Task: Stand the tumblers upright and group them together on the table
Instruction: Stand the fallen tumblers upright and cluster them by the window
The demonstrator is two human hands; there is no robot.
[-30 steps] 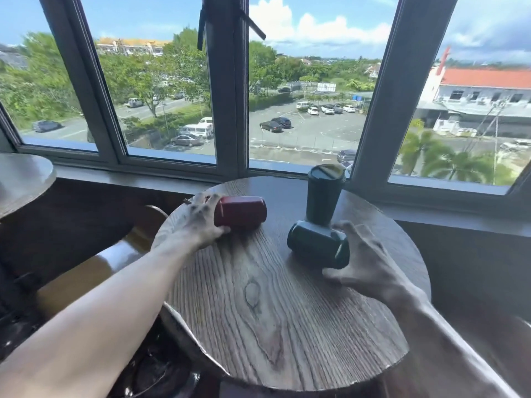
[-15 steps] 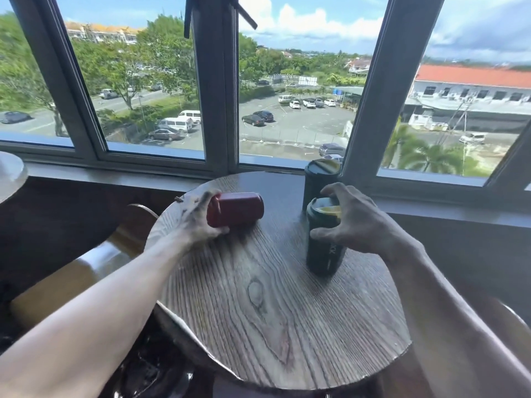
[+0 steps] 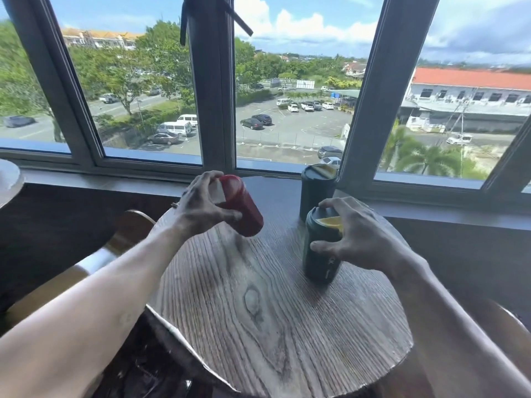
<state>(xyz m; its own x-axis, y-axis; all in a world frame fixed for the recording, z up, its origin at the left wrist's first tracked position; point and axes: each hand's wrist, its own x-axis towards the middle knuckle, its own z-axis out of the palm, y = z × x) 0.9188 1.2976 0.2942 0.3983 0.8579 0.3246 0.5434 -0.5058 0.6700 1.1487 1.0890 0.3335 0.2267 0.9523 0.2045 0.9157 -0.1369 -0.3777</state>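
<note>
My left hand grips a red tumbler and holds it tilted, its lid end up and to the left, its base just over the round wooden table. My right hand wraps the top of a dark green tumbler with a yellow lid tab, which stands upright on the right side of the table. A second dark green tumbler stands upright behind it, near the window sill.
A grey-framed window and its sill run behind the table. A curved wooden chair back sits left of the table, and another chair edge at the right. Part of another table shows at far left.
My left hand has lifted the red tumbler from lying on its side to a tilted pose. My right hand turned the near green tumbler from lying to upright and still holds it.
</note>
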